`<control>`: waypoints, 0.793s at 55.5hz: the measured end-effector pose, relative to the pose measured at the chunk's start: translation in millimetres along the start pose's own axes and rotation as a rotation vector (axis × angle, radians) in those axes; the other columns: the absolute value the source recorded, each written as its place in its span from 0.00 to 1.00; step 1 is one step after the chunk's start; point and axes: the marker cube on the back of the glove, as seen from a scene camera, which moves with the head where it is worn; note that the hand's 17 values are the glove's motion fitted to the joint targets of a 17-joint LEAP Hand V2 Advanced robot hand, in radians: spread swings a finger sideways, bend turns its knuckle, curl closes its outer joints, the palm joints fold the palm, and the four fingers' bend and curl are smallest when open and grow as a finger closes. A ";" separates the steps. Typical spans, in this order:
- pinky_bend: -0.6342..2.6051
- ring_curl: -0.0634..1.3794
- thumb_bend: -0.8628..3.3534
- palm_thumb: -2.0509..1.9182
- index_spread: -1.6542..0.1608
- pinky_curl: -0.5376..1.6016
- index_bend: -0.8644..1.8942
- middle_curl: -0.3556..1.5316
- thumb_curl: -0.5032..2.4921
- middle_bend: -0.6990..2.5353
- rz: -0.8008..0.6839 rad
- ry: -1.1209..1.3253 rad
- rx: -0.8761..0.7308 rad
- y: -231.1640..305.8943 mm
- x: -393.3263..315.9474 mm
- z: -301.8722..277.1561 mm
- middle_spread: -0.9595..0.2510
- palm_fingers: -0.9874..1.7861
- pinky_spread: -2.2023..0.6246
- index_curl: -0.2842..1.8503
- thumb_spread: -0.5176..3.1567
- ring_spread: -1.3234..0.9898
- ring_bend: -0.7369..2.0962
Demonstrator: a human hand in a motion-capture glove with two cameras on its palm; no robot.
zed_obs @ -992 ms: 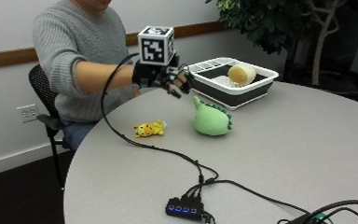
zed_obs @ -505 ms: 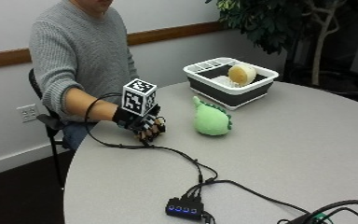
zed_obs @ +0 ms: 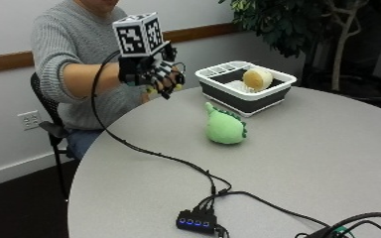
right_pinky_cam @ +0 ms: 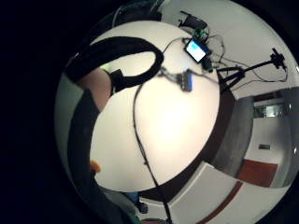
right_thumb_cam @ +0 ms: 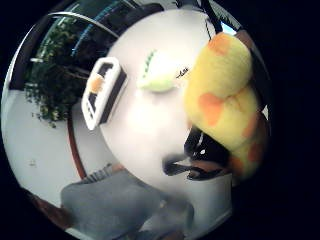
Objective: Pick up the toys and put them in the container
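My gloved right hand (zed_obs: 152,74) is raised above the table's near-left edge, its fingers curled round a small yellow toy (zed_obs: 152,90) that barely shows under them. In the thumb side palm view this yellow toy with orange spots (right_thumb_cam: 225,97) fills the space next to the palm. A green plush toy (zed_obs: 224,130) lies on the grey table, between the hand and the container; it also shows as the green plush (right_thumb_cam: 159,77). The white and black container (zed_obs: 233,96) stands at the back and holds a tan round toy (zed_obs: 257,78). The container (right_thumb_cam: 95,107) is also in the palm view.
A black cable runs from the glove across the table to a small hub with blue lights (zed_obs: 196,220) near the front edge. A leafy plant (zed_obs: 289,25) stands behind the container. The seated person's bare hand is out of sight.
The hand came down from beside the container onto the yellow toy on the table, gripped it, and has now lifted it off the table. The green toy has not moved.
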 end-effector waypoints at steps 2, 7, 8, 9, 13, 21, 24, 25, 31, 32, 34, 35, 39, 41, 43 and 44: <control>0.41 0.41 0.23 0.65 0.70 0.40 0.40 0.53 0.35 0.51 -0.005 0.004 0.016 -3.4 -1.8 -12.8 0.55 0.60 0.69 0.29 0.47 0.35 0.66; 0.41 0.41 0.23 0.65 0.70 0.40 0.40 0.55 0.37 0.52 -0.033 0.021 0.032 -9.9 -12.4 -23.9 0.56 0.60 0.68 0.31 0.46 0.35 0.65; 0.41 0.41 0.23 0.66 0.70 0.40 0.41 0.55 0.37 0.52 -0.042 0.019 0.033 -12.0 -17.2 -23.5 0.56 0.60 0.68 0.31 0.45 0.36 0.65; 0.42 0.42 0.22 0.66 0.70 0.41 0.41 0.55 0.37 0.52 -0.052 0.013 0.033 -14.9 -23.4 -22.4 0.56 0.60 0.68 0.31 0.45 0.36 0.65; 0.42 0.42 0.22 0.66 0.70 0.41 0.42 0.56 0.38 0.52 -0.101 -0.044 0.022 -32.1 -58.1 -15.0 0.56 0.60 0.68 0.32 0.44 0.36 0.65; 0.42 0.42 0.22 0.67 0.70 0.41 0.43 0.58 0.40 0.52 -0.292 0.001 0.033 -82.5 -153.8 8.2 0.57 0.61 0.68 0.35 0.43 0.36 0.65; 0.42 0.42 0.22 0.67 0.69 0.41 0.43 0.59 0.40 0.52 -0.308 -0.005 0.036 -95.0 -213.1 19.7 0.57 0.61 0.67 0.36 0.42 0.36 0.65; 0.42 0.42 0.22 0.67 0.69 0.41 0.44 0.59 0.40 0.52 -0.307 0.004 0.040 -99.2 -229.4 23.2 0.57 0.61 0.67 0.36 0.42 0.35 0.65; 0.42 0.43 0.21 0.67 0.69 0.41 0.44 0.61 0.41 0.53 -0.372 -0.087 0.006 -110.1 -306.3 35.1 0.57 0.60 0.67 0.38 0.41 0.35 0.65; 0.42 0.43 0.21 0.67 0.69 0.41 0.44 0.61 0.42 0.53 -0.379 -0.087 0.003 -112.3 -314.3 37.1 0.57 0.60 0.68 0.38 0.41 0.35 0.65; 0.42 0.43 0.21 0.67 0.68 0.41 0.44 0.61 0.42 0.53 -0.385 -0.085 -0.002 -117.0 -328.9 41.3 0.58 0.60 0.68 0.39 0.41 0.35 0.65; 0.42 0.43 0.21 0.67 0.68 0.41 0.44 0.61 0.42 0.53 -0.386 -0.088 -0.003 -119.2 -335.7 43.3 0.58 0.60 0.68 0.39 0.41 0.35 0.65; 0.43 0.44 0.21 0.67 0.68 0.41 0.44 0.62 0.43 0.53 -0.378 -0.119 -0.012 -125.7 -360.5 49.0 0.57 0.59 0.68 0.40 0.41 0.35 0.65; 0.43 0.44 0.21 0.67 0.68 0.41 0.44 0.62 0.43 0.53 -0.375 -0.099 -0.014 -127.6 -367.3 52.5 0.58 0.59 0.68 0.41 0.41 0.35 0.65; 0.43 0.44 0.21 0.67 0.68 0.41 0.44 0.63 0.43 0.53 -0.353 -0.033 -0.007 -130.8 -367.4 56.6 0.57 0.59 0.68 0.41 0.41 0.35 0.65; 0.43 0.44 0.21 0.67 0.68 0.41 0.43 0.63 0.43 0.53 -0.341 0.006 -0.003 -132.4 -366.4 58.9 0.57 0.59 0.68 0.41 0.41 0.35 0.65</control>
